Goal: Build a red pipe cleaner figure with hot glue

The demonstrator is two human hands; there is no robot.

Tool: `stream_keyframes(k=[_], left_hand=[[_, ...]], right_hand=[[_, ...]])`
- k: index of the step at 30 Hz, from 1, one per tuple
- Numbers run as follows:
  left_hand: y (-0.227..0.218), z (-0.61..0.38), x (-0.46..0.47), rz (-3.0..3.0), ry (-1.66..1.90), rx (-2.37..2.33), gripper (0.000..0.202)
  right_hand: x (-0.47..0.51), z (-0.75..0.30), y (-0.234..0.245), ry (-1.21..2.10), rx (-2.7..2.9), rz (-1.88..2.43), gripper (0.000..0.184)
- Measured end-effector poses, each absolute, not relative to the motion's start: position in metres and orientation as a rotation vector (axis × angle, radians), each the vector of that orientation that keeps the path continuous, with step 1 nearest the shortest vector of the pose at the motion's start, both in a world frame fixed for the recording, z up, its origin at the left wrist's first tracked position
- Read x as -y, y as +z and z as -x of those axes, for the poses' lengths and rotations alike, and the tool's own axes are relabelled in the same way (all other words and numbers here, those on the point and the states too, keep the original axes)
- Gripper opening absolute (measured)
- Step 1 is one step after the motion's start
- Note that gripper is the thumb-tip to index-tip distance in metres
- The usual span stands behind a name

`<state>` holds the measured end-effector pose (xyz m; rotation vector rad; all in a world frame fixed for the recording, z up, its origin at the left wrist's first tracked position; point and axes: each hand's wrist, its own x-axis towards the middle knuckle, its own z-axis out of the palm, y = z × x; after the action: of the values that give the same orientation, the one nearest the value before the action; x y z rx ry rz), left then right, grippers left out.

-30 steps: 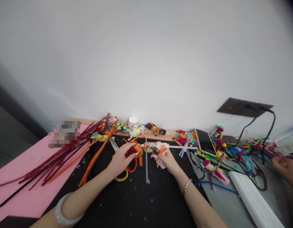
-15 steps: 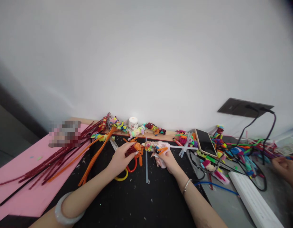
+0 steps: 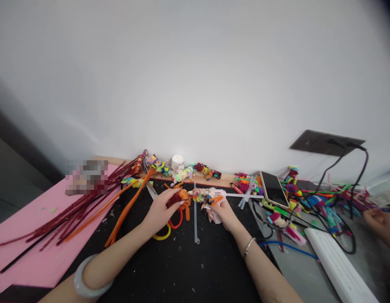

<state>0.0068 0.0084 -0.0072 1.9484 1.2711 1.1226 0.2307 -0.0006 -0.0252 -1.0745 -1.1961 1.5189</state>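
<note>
My left hand [image 3: 163,208] is closed around a dark red and orange fuzzy pipe-cleaner piece [image 3: 183,195]. My right hand [image 3: 225,212] grips a pale pink glue gun [image 3: 219,194] with an orange trigger; a translucent stick [image 3: 245,195] sticks out to the right behind it. Between my hands lie small multicoloured fuzzy bits [image 3: 199,194], close to the gun's front; whether the nozzle touches the piece I cannot tell. Scissors [image 3: 166,230] with red and yellow handles lie partly under my left hand. A glue stick [image 3: 195,223] rests on the black mat [image 3: 188,273].
Dark red pipe cleaners [image 3: 75,210] and orange ones [image 3: 125,214] spread at left, over pink board [image 3: 18,244]. Along the wall stand a paper cup [image 3: 177,163] and pipe-cleaner figures. At right are a phone [image 3: 274,189], cables, a white power strip [image 3: 337,265] and another person's hand [image 3: 381,223].
Almost nothing differs. Both my hands keep their places and grips; the view has shifted very slightly.
</note>
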Motion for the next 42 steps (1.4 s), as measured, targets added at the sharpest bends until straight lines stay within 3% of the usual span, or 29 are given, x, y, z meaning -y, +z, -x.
stream_keyframes(k=[28,42], left_hand=[[-0.012,-0.004,-0.012,-1.863,1.163,-1.258,0.030],[-0.004,-0.030,-0.043,-1.852,1.136,-1.311,0.017]], right_hand=[[0.000,-0.230,-0.027,1.560,1.163,1.058,0.024],[-0.036,-0.252,-0.023,1.898,1.057,0.724,0.034]])
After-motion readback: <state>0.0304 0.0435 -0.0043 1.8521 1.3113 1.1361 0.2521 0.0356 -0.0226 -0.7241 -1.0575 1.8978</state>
